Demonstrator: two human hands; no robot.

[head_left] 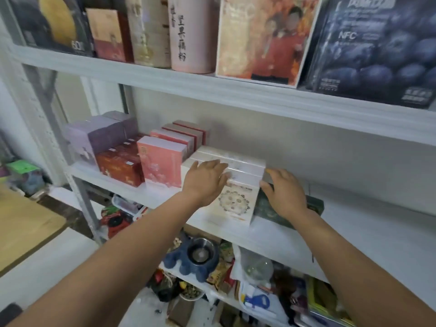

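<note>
Two bare hands reach to the middle shelf at the centre of the frame, where a row of white boxes stands upright one behind another. At least three top edges show, though the exact count is hard to read; the front box bears a round dotted pattern. The left hand lies with straight, relaxed fingers over the top left front of that row, touching it and clasping nothing. The right hand sits just right of centre, its fingers loosely bent against the right side of the white boxes, also clasping nothing. Directly below it one dark green box lies flat on the shelf, just beside the white row. To the left of the white boxes stand four pink boxes in a file running back, the rear ones with red edges. Left of those is a file of red-brown boxes, several deep and too blurred to count, and behind them two purple boxes. Across the top of the frame the upper shelf carries six things: a dark box with a yellow disc, a brown box, a beige tube, a pink tube, an orange picture box and a dark blue box. At lower centre one steel bowl sits in a blue stand.
</note>
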